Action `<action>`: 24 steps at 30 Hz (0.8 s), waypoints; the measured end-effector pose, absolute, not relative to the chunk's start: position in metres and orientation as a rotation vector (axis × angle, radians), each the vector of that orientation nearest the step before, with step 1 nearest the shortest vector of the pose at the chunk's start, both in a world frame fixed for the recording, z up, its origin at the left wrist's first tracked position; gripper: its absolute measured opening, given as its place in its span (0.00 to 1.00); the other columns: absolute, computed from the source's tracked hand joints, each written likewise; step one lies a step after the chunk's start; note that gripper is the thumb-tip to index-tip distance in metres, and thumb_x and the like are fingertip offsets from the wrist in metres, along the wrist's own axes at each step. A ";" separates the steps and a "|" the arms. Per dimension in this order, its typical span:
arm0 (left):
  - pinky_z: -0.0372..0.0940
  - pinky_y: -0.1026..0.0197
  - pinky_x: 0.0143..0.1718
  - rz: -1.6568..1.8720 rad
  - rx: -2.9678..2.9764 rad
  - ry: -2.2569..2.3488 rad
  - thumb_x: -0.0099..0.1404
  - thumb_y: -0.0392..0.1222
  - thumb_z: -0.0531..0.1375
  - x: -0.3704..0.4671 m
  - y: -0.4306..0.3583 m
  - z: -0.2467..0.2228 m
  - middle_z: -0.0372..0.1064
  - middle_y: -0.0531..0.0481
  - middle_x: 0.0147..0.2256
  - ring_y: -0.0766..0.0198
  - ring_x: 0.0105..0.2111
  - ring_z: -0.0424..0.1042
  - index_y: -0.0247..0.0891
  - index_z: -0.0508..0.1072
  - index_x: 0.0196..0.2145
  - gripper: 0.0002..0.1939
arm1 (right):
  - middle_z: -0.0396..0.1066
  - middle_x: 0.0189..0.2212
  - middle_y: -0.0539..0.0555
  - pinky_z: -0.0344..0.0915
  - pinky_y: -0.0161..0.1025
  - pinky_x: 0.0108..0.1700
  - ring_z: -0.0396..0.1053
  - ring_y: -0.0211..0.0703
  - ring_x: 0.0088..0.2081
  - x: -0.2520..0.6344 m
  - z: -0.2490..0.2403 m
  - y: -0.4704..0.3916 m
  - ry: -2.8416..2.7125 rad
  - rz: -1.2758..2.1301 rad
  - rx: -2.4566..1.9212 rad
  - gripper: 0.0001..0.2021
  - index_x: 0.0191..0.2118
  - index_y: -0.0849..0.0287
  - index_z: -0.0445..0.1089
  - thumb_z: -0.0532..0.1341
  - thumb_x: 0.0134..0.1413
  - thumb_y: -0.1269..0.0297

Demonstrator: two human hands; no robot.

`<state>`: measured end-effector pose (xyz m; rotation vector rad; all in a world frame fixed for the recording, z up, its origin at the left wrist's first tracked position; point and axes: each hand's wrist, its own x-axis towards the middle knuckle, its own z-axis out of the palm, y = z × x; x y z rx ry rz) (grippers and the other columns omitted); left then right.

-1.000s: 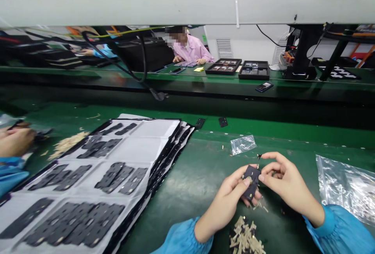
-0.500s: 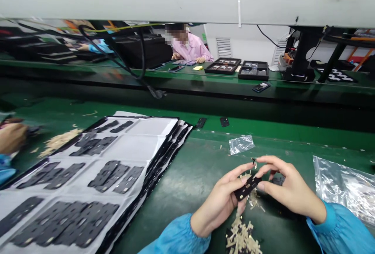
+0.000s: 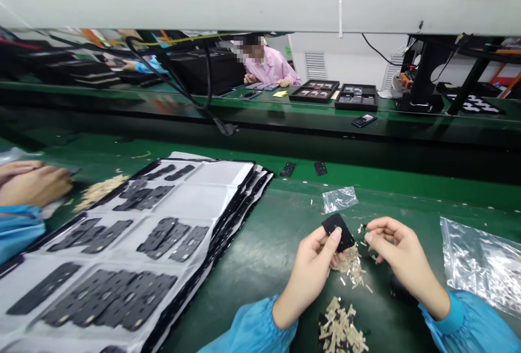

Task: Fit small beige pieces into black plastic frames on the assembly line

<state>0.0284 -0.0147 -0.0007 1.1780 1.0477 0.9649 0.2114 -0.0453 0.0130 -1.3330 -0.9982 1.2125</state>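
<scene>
My left hand (image 3: 305, 274) is closed on a thin black plate (image 3: 344, 233), thumb on top and fingers beneath, its plain dark face turned up. To its right, my right hand (image 3: 407, 258) pinches a tiny black piece (image 3: 363, 227) with pale specks on it, apart from the plate. Pale short strips (image 3: 355, 272) lie scattered under both hands. Nearer to me is a heaped pile of such strips (image 3: 342, 331). Partly hidden below my right wrist is a dark object (image 3: 401, 289) whose kind I cannot make out.
Left lies a stack of white compartmented sheets (image 3: 222, 176) bearing several black plates (image 3: 189, 243). Clear bags (image 3: 340, 199) rest ahead and at right. Two black parts (image 3: 321, 168) lie further back. A co-worker's hands (image 3: 38, 184) work at far left; a person in pink (image 3: 274, 65) sits opposite.
The black plate has turned from its slotted face to a plain face in my left hand. My right hand has drawn away from it with the tiny piece.
</scene>
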 end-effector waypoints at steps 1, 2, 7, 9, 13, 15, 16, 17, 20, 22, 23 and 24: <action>0.65 0.66 0.23 0.946 1.159 1.037 0.64 0.63 0.64 0.029 -0.015 0.000 0.76 0.47 0.25 0.65 0.21 0.71 0.32 0.76 0.37 0.26 | 0.73 0.27 0.53 0.64 0.34 0.24 0.68 0.43 0.29 0.212 0.014 -0.046 -1.025 1.202 -1.358 0.14 0.35 0.59 0.77 0.72 0.48 0.53; 0.65 0.66 0.22 0.931 1.145 1.027 0.64 0.63 0.64 0.029 -0.015 0.000 0.76 0.47 0.25 0.65 0.20 0.71 0.32 0.75 0.37 0.26 | 0.72 0.25 0.52 0.62 0.35 0.24 0.67 0.42 0.27 0.213 0.016 -0.046 -1.058 1.201 -1.377 0.12 0.32 0.59 0.77 0.71 0.48 0.55; 0.64 0.69 0.21 0.892 1.137 1.032 0.63 0.62 0.65 0.029 -0.018 0.003 0.74 0.50 0.21 0.67 0.18 0.71 0.33 0.74 0.38 0.25 | 0.71 0.21 0.50 0.61 0.36 0.29 0.64 0.40 0.25 0.209 0.022 -0.050 -1.139 1.223 -1.453 0.08 0.26 0.59 0.76 0.68 0.46 0.59; 0.65 0.69 0.21 0.875 1.137 1.041 0.63 0.62 0.65 0.029 -0.019 0.004 0.73 0.51 0.20 0.68 0.18 0.70 0.33 0.74 0.37 0.25 | 0.71 0.21 0.50 0.61 0.36 0.30 0.64 0.40 0.26 0.207 0.023 -0.051 -1.125 1.223 -1.493 0.08 0.25 0.60 0.76 0.67 0.44 0.60; 0.67 0.68 0.21 0.860 1.137 1.063 0.62 0.61 0.65 0.028 -0.020 0.007 0.71 0.52 0.19 0.68 0.17 0.69 0.33 0.74 0.37 0.25 | 0.72 0.21 0.51 0.60 0.36 0.29 0.64 0.40 0.25 0.204 0.023 -0.053 -1.131 1.237 -1.529 0.08 0.24 0.60 0.76 0.65 0.42 0.61; 0.67 0.68 0.21 0.858 1.138 1.071 0.62 0.61 0.65 0.029 -0.021 0.008 0.71 0.52 0.19 0.67 0.18 0.69 0.33 0.74 0.37 0.24 | 0.73 0.21 0.51 0.59 0.36 0.29 0.64 0.40 0.25 0.203 0.023 -0.053 -1.149 1.255 -1.528 0.08 0.24 0.61 0.77 0.63 0.42 0.61; 0.67 0.68 0.21 0.856 1.141 1.070 0.62 0.60 0.65 0.029 -0.021 0.009 0.70 0.52 0.19 0.67 0.18 0.69 0.33 0.74 0.37 0.24 | 0.73 0.21 0.51 0.59 0.36 0.28 0.64 0.40 0.25 0.203 0.023 -0.054 -1.156 1.265 -1.528 0.09 0.24 0.61 0.77 0.63 0.42 0.61; 0.67 0.68 0.20 0.855 1.145 1.065 0.62 0.60 0.65 0.029 -0.021 0.009 0.70 0.52 0.19 0.67 0.18 0.69 0.33 0.74 0.37 0.23 | 0.73 0.21 0.51 0.58 0.36 0.28 0.64 0.39 0.24 0.203 0.023 -0.054 -1.162 1.275 -1.529 0.09 0.24 0.61 0.77 0.62 0.42 0.62; 0.67 0.68 0.20 0.847 1.160 1.044 0.63 0.59 0.65 0.029 -0.022 0.009 0.70 0.53 0.19 0.67 0.18 0.68 0.33 0.75 0.38 0.22 | 0.72 0.21 0.51 0.58 0.35 0.28 0.64 0.39 0.24 0.202 0.024 -0.055 -1.165 1.284 -1.537 0.09 0.24 0.61 0.76 0.62 0.42 0.62; 0.67 0.68 0.20 0.845 1.171 1.039 0.64 0.58 0.64 0.029 -0.024 0.009 0.70 0.53 0.20 0.67 0.18 0.68 0.33 0.76 0.39 0.22 | 0.72 0.20 0.51 0.58 0.35 0.27 0.64 0.39 0.24 0.202 0.024 -0.055 -1.164 1.281 -1.548 0.08 0.23 0.61 0.76 0.62 0.41 0.62; 0.67 0.68 0.20 0.844 1.177 1.041 0.64 0.58 0.64 0.029 -0.024 0.009 0.69 0.53 0.20 0.67 0.18 0.68 0.32 0.76 0.40 0.22 | 0.72 0.20 0.51 0.58 0.35 0.27 0.64 0.39 0.24 0.202 0.024 -0.055 -1.166 1.279 -1.553 0.08 0.23 0.61 0.75 0.62 0.41 0.62; 0.67 0.68 0.20 0.844 1.182 1.043 0.65 0.57 0.64 0.028 -0.025 0.009 0.70 0.52 0.20 0.67 0.19 0.68 0.32 0.76 0.40 0.22 | 0.72 0.20 0.51 0.58 0.34 0.27 0.64 0.39 0.24 0.201 0.024 -0.056 -1.171 1.278 -1.554 0.08 0.23 0.61 0.75 0.62 0.41 0.63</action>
